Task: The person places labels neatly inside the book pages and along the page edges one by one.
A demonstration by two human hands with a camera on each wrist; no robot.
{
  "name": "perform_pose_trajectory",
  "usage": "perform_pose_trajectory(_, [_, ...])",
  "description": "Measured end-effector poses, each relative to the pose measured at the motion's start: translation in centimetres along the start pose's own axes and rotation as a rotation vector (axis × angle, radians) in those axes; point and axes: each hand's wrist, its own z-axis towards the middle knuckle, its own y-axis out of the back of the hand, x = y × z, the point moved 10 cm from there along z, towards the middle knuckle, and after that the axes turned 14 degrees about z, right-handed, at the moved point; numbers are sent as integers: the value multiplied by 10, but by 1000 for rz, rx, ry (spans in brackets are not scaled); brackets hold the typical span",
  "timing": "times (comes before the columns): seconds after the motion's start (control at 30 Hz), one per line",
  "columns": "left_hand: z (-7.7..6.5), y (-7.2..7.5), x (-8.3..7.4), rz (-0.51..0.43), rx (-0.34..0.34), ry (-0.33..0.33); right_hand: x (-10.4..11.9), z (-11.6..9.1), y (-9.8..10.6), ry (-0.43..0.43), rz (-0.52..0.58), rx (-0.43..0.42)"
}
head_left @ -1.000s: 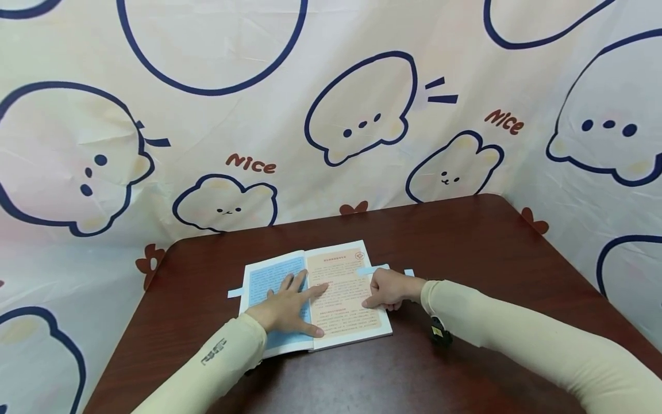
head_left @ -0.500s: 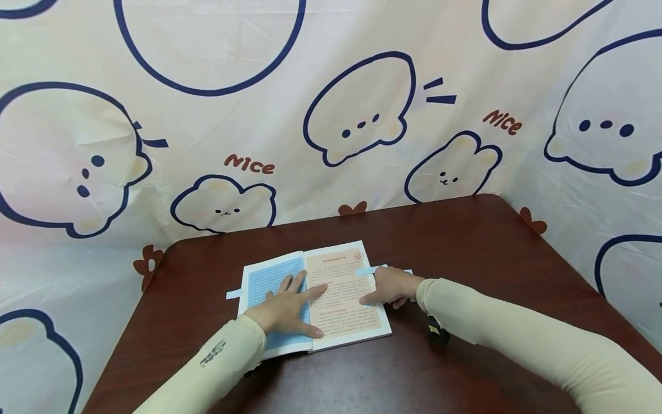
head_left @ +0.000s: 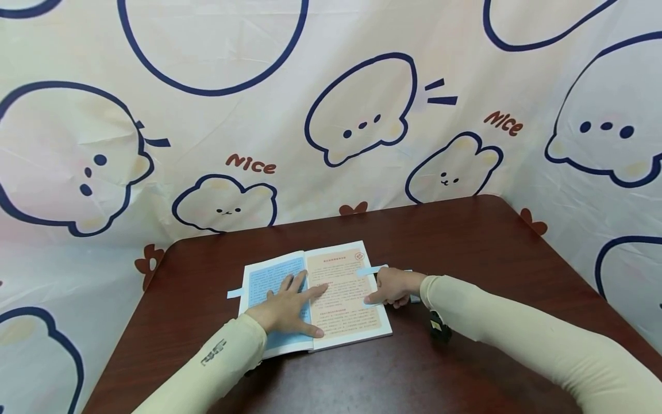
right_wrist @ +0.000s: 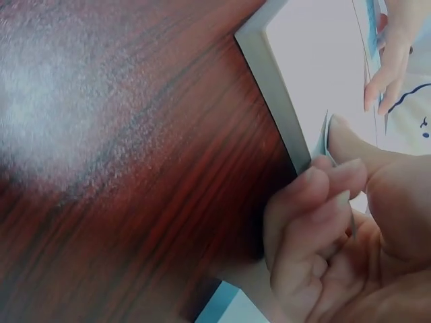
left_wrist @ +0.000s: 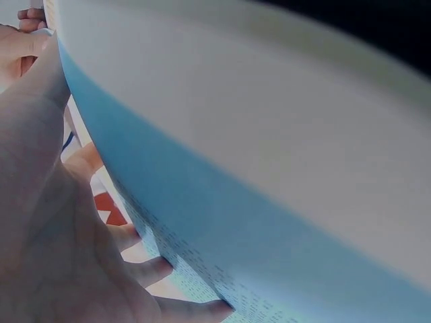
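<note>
An open book [head_left: 338, 322] lies on the table, its left page blue and its right page beige. My left hand [head_left: 284, 310] rests across the middle of the book with fingers spread, holding the pages down. At the right page's outer edge, my right hand [head_left: 394, 286] pinches a light-blue sticky tab [right_wrist: 321, 142]. Its thumb is over the page and its other fingers are curled beside the edge. Another blue sticky tab [head_left: 371, 270] sticks out of the right page just above this hand. A third tab [head_left: 234, 293] projects from the left side.
A small blue-and-white block [right_wrist: 232, 306] lies on the table under my right wrist, mostly hidden in the head view. The dark brown table [head_left: 439, 230] backs onto a cartoon-printed cloth [head_left: 331, 190].
My right hand has shifted slightly at the page edge, and a bit of the blue tab now shows under its thumb. My left hand and the book stay put.
</note>
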Motion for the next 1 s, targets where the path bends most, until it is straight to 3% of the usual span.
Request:
perform_pose_trajectory(0.43, [0, 2, 0, -4, -4, -2, -6, -2, -2, 2, 47, 153])
perform_pose_trajectory(0.83, [0, 1, -1, -2, -9, -6, -5, -1, 1, -11, -10, 75])
perform_pose_trajectory(1.0, [0, 1, -1, -9, -3, -5, -3, -2, -1, 15, 48, 132])
